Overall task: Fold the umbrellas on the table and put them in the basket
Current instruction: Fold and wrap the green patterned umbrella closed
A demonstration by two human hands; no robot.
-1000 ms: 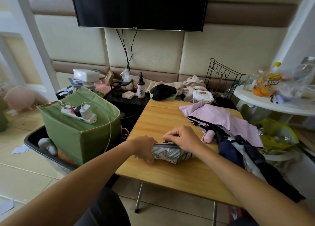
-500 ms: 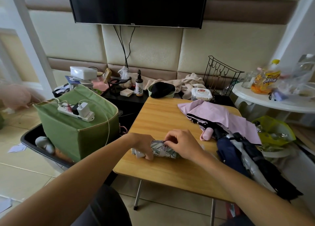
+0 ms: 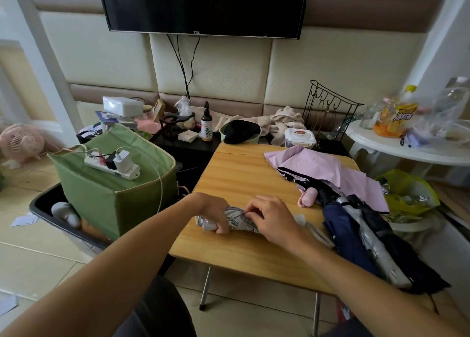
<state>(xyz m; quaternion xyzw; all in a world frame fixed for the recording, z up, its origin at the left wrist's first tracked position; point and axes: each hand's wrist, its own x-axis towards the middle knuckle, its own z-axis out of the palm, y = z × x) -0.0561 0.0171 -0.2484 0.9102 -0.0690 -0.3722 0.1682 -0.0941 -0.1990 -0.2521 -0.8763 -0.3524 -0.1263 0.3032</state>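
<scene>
Near the tabletop's (image 3: 241, 173) front edge, left hand (image 3: 212, 213) grips a rolled patterned umbrella (image 3: 235, 221); right hand (image 3: 270, 218) pinches its strap. Pink umbrella (image 3: 330, 168) and dark umbrellas (image 3: 361, 235) wait unfolded along the right edge.

A TV (image 3: 203, 5) is hanging on the wall ahead of me. A power strip (image 3: 112, 168) is lying across the green bag (image 3: 114, 196). A wipes tub (image 3: 300, 137) is sitting just past the table's far edge.
</scene>
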